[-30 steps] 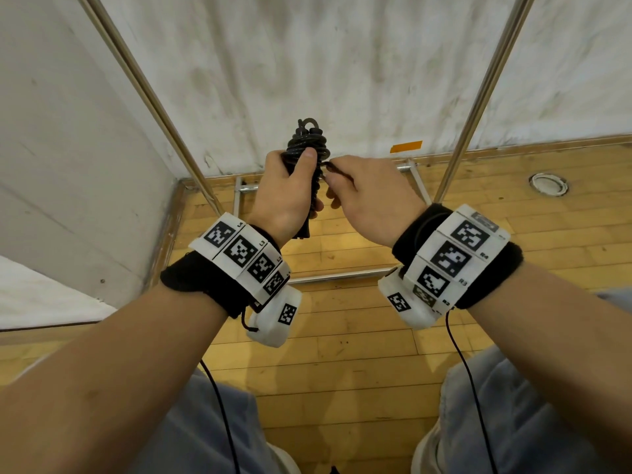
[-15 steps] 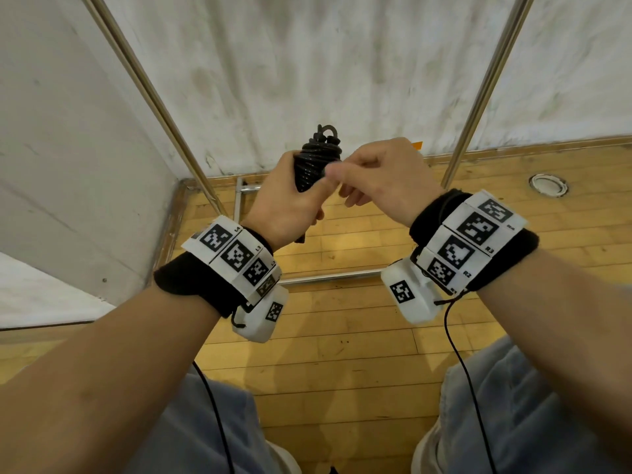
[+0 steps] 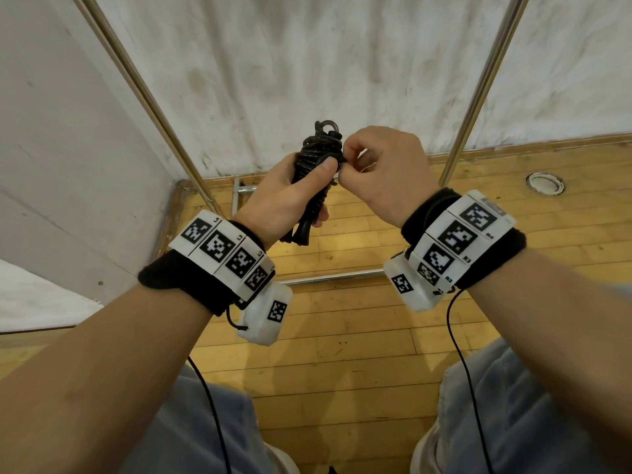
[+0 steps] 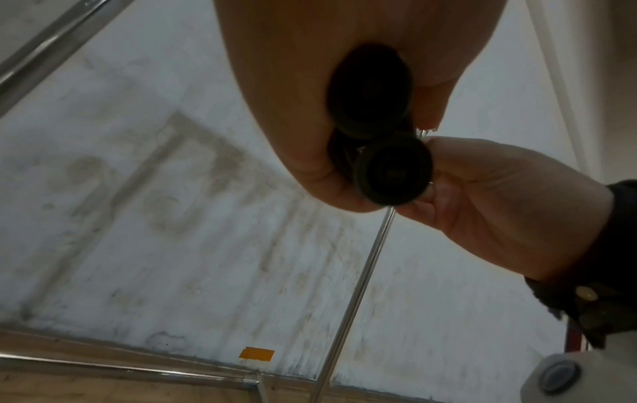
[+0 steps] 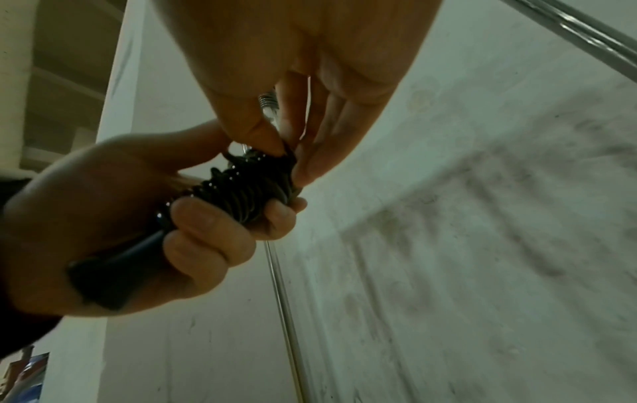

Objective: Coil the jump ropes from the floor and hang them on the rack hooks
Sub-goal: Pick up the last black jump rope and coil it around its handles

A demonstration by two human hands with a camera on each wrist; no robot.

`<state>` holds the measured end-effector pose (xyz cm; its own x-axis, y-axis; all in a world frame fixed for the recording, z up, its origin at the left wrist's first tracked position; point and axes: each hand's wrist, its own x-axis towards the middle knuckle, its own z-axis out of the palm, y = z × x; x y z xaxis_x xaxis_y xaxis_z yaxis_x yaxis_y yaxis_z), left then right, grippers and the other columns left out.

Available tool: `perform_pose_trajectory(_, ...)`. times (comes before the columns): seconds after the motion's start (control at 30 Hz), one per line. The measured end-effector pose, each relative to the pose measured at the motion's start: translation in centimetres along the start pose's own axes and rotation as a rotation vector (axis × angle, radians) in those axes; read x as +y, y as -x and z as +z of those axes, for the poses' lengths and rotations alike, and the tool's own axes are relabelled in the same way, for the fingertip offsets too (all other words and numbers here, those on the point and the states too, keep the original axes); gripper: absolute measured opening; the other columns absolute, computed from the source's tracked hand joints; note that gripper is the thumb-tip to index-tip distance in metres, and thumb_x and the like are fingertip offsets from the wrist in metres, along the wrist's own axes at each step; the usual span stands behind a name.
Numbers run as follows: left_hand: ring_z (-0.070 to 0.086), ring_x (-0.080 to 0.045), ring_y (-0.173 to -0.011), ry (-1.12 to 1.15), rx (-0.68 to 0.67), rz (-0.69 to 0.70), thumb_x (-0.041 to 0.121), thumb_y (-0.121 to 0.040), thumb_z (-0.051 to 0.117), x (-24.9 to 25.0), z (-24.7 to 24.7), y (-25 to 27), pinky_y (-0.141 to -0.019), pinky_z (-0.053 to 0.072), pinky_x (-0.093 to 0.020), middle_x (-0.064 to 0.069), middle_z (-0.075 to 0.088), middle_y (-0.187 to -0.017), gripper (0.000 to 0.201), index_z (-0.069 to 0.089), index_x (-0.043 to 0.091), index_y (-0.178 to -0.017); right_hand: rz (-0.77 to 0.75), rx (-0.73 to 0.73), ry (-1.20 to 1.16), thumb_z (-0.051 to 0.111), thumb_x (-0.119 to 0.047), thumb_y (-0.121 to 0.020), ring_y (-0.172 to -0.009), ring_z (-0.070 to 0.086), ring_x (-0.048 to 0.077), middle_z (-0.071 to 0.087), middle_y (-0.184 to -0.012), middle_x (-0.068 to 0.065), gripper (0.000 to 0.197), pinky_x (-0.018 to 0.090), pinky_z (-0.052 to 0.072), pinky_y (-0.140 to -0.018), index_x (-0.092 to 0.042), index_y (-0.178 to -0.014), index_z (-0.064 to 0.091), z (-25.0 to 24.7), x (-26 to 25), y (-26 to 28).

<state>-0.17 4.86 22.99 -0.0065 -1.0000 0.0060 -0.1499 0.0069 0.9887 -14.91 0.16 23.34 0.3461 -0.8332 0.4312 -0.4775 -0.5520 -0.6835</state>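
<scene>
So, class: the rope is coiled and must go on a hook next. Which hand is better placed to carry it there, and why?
Left. The left hand grips the whole rope bundle round its handles; the right hand only pinches a strand at the top.

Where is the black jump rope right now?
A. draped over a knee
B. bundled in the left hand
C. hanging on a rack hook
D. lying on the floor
B: the left hand grips the coiled jump rope, while the right hand pinches its top.
</scene>
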Motion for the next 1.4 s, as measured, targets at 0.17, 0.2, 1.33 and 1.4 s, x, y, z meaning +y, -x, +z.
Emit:
perform_pose_trajectory(0.17,0.057,-0.019,-0.054,-0.047,-0.013,-0.071,0.022,-0.096,0.053,0.4,-0.1,-0.3,-0.053,0.048,-0.032,-0.009,0.052,-0.084,0.037,0.044,-0.001,-0.124,-0.048,0.066,0.036,0.062,-0.013,-0.077,-0.066,0.051,0.009,0.053,-0.079,-0.006,0.005,0.009,0.040,-0.059,-0.014,-0.077,0.057,0.4,-0.1,0.5)
perform_pose_trajectory(0.2,0.057,-0.018,-0.054,-0.046,-0.025,-0.088,0.021,-0.096,0.053,0.5,-0.1,-0.3,-0.053,0.048,-0.032,-0.009,0.052,-0.084,0.037,0.043,0.000,-0.125,-0.060,0.071,0.040,0.062,-0.011,-0.077,-0.067,0.050,0.010,0.052,-0.079,-0.005,0.005,0.009,0.040,-0.059,-0.013,-0.077,0.057,0.4,-0.1,0.5)
perform_pose_trajectory(1.33,0.061,-0.023,-0.056,-0.128,-0.098,-0.078,0.014,-0.096,0.051,0.9,-0.6,0.1,-0.054,0.050,-0.034,-0.008,0.064,-0.088,0.007,0.056,0.012,-0.100,-0.016,-0.247,0.064,0.068,-0.016,-0.082,-0.083,0.058,0.020,0.056,-0.092,0.004,0.011,0.021,0.044,-0.071,-0.017,-0.082,0.057,-1.3,-0.3,-0.1)
perform_pose_trajectory(1.4,0.060,-0.023,-0.055,-0.115,-0.081,-0.084,0.013,-0.096,0.051,0.9,-0.7,0.1,-0.054,0.049,-0.034,-0.009,0.064,-0.087,0.008,0.055,0.010,-0.102,-0.024,-0.239,0.046,0.067,-0.015,-0.082,-0.082,0.060,0.021,0.057,-0.092,0.005,0.010,0.022,0.046,-0.071,-0.016,-0.082,0.058,-1.3,-0.4,0.0)
